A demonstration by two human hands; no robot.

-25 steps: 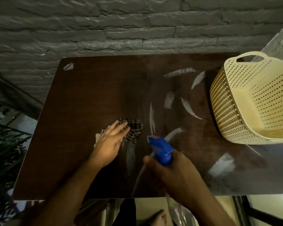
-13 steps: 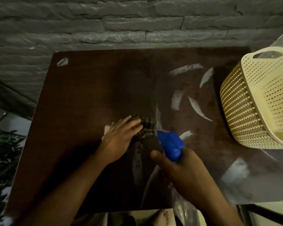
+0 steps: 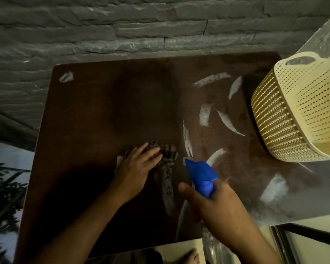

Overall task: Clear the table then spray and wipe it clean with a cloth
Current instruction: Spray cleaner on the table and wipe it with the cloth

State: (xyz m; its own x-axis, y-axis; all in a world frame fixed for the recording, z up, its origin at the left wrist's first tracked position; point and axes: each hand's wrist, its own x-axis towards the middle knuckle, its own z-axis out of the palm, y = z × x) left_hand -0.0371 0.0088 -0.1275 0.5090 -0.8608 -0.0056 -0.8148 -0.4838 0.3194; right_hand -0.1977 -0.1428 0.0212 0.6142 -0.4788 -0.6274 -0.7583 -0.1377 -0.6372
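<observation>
View: 1 head-worn wide-angle camera.
Facing: forward and steeply down onto the brown table [image 3: 103,115], stone wall [image 3: 122,25] at top.
Nearness: close; both forearms enter from the bottom edge.
Overlap: none, only 1 view.

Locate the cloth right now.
In the head view the checked cloth lies on the brown table near its front middle, under the left hand's fingers, just left of the blue spray bottle.

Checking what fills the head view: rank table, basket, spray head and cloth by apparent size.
1. table
2. basket
3. blue spray head and checked cloth: about alike; the cloth is partly hidden under the left hand, and the sprayer sits nearer the camera.
</observation>
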